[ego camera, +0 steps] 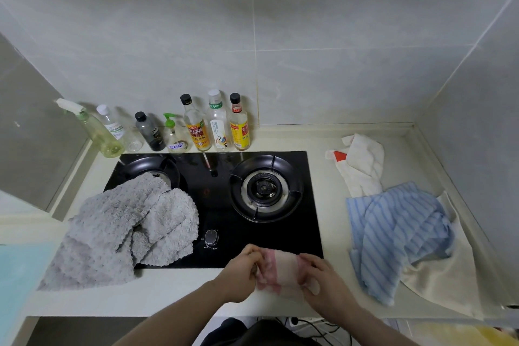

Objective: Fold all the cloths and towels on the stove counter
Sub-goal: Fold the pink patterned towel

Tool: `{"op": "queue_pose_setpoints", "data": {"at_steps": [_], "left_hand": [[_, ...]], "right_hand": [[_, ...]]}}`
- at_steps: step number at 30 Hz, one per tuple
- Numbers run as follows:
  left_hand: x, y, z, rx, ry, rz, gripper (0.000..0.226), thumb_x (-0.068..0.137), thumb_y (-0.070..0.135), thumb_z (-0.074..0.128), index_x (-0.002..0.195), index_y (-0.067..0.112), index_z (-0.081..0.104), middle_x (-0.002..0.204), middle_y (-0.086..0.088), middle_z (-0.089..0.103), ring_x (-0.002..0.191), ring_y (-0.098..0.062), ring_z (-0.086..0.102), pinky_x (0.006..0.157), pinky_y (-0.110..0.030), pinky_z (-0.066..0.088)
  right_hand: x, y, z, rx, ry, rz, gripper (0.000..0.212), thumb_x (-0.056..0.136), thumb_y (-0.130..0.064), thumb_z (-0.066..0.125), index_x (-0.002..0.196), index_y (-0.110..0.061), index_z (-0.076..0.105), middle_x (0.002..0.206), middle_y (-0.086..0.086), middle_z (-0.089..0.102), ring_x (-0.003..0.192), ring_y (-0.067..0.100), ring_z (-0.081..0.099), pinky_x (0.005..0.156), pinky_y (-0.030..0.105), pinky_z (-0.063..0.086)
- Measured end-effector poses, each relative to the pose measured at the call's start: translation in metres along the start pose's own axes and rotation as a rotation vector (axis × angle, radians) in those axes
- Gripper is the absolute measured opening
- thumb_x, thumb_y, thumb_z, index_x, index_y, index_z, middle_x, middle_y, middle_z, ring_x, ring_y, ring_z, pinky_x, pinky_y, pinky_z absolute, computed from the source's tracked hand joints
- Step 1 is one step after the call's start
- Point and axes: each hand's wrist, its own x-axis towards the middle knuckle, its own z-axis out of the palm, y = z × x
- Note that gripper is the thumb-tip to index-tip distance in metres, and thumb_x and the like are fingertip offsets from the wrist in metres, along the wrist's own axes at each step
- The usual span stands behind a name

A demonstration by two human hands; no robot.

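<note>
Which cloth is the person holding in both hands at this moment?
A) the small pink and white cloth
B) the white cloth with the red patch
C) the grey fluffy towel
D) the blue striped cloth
A: both the left hand and right hand grip the small pink and white cloth at the counter's front edge.

Head view, steeply down (close) over counter [174,286]

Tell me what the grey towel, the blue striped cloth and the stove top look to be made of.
Grey towel: thick plush microfibre or fleece, judging by its bumpy, fluffy pile.
Blue striped cloth: thin woven fabric, matte, falling in soft folds.
Stove top: black glass, probably, since it is glossy and mirrors the bottles.
</note>
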Motion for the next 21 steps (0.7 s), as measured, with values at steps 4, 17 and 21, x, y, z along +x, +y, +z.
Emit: {"op": "queue_pose_setpoints", "data": {"at_steps": [4, 17, 21], "left_hand": [[0.006, 0.006, 0.0, -0.18, -0.013, -0.102, 0.021, 0.078, 0.007, 0.071, 0.088, 0.024, 0.065, 0.12, 0.01, 0.054, 0.093, -0.006, 0.061, 0.076, -0.024, 0.057], [0.005, -0.006, 0.017, -0.233, 0.181, -0.38, 0.033, 0.078, 0.041, 0.078, 0.086, 0.023, 0.051, 0.079, 0.007, 0.057, 0.071, -0.011, 0.05, 0.057, -0.026, 0.045], [0.005, 0.001, 0.011, -0.396, 0.193, -0.324, 0.028, 0.084, 0.015, 0.077, 0.08, 0.016, 0.049, 0.07, 0.004, 0.049, 0.063, -0.01, 0.043, 0.055, -0.024, 0.042]], "right_hand": [[-0.002, -0.004, 0.006, -0.006, -0.029, 0.111, 0.044, 0.072, -0.055, 0.046, 0.093, -0.033, 0.077, 0.148, -0.02, 0.046, 0.134, 0.011, 0.037, 0.106, 0.008, 0.021], [-0.003, -0.016, 0.019, 0.424, 0.164, 0.481, 0.024, 0.062, -0.033, 0.077, 0.076, -0.022, 0.06, 0.08, 0.0, 0.069, 0.073, 0.016, 0.068, 0.064, 0.031, 0.054], [0.002, -0.016, 0.014, 0.535, 0.238, 0.503, 0.03, 0.07, -0.006, 0.081, 0.079, -0.018, 0.055, 0.081, 0.005, 0.068, 0.07, 0.02, 0.065, 0.058, 0.023, 0.048]]}}
